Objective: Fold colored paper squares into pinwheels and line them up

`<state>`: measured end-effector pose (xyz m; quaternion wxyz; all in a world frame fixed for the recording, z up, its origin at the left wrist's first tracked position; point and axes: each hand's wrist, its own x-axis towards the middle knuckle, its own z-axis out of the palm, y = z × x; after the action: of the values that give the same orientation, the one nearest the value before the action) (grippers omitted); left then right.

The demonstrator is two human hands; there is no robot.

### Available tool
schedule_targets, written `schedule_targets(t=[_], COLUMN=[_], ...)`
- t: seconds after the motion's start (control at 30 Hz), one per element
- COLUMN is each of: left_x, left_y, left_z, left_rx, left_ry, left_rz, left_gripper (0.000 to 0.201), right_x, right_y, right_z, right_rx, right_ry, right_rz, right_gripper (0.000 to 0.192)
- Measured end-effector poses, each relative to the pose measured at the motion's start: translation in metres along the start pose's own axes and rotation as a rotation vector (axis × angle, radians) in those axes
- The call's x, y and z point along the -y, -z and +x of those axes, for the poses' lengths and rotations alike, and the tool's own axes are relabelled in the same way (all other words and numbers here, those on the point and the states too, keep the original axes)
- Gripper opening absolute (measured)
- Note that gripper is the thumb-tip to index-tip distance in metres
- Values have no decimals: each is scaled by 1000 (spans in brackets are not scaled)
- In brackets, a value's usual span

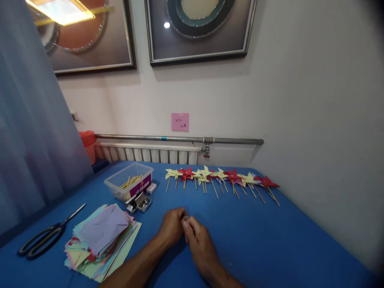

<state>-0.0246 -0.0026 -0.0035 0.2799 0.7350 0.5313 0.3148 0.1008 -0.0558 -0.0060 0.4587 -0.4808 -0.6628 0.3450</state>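
Observation:
My left hand (173, 225) and my right hand (198, 240) meet in the middle of the blue table, fingers curled in and knuckles touching. Nothing shows sticking out of either one. To the left lies a stack of coloured paper sheets (105, 229), a lilac one with cut lines on top. Beyond my left hand is a small open box of metal pins (144, 203), beside a clear plastic box (120, 182) holding thin wooden sticks (131, 182). Several red and pale yellow paper pinwheels (205, 173) on sticks lie in a row farther back.
Dark-handled scissors (54, 234) lie at the left, blades slightly apart. A small white box (151, 188) sits by the plastic box. Behind the blue table (270, 240) are a radiator (144, 154) and a pipe (240, 141). A blue curtain (33, 120) hangs left, near a red basket (89, 146).

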Motion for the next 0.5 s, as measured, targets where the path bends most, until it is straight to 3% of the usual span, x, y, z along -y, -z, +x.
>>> schedule_targets(t=[0.13,0.27,0.4,0.5], left_x=[-6,-26,-27,1], left_y=[8,36,56,66], left_z=[0,-11,-54,-98], left_rx=[-29,-165,-294,-435], left_ry=[16,-44,-59,-73], left_rz=[75,193,267,384], left_gripper=[21,20,22,25], right_x=[-7,-12,-10,-8], right_y=[1,0,1,0], right_z=[5,9,9,8], right_rx=[-26,-30,23,24], right_ry=[-4,-19,-29,-49], right_rz=[-45,-55,-67,-80], right_gripper=[41,41,40,42])
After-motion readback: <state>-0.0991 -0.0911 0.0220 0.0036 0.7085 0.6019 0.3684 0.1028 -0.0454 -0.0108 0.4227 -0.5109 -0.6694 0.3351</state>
